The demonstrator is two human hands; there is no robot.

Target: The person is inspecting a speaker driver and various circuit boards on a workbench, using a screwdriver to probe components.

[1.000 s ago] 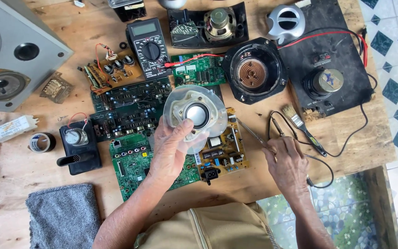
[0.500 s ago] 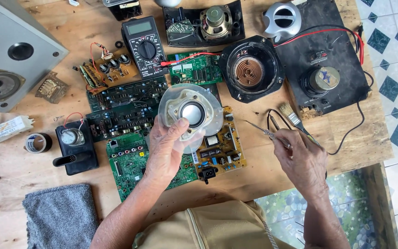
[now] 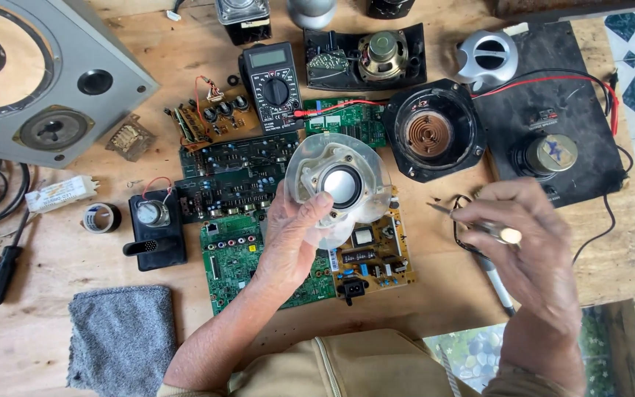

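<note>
Left hand [image 3: 288, 239] has a firm wrap on the small clear-framed speaker driver [image 3: 338, 187], thumb on the near rim, fingers closed behind it, holding it up above the green circuit board [image 3: 233, 257] and the yellow power board [image 3: 372, 254], mid-bench. Since a second ago I see the driver lifted and tipped more face-up toward the camera; it sat lower over the boards before. Right hand [image 3: 531, 250] has come up off the bench and moved right of the driver, fingers pinched shut on a thin metal-tipped tool [image 3: 479, 224], tip pointing left at the driver but clearly apart from it, no contact. My read: part and tool are being lined up, work on the driver not started. Around it: black multimeter [image 3: 273, 81] far centre with a red lead [image 3: 332, 106] running right, black speaker basket with copper coil [image 3: 429, 132] far right of the driver, brush [image 3: 494, 283] lying under the right hand, grey cloth [image 3: 123, 334] near left, big grey speaker cabinet [image 3: 45, 73] far left, all on the wooden bench [image 3: 60, 257].
</note>
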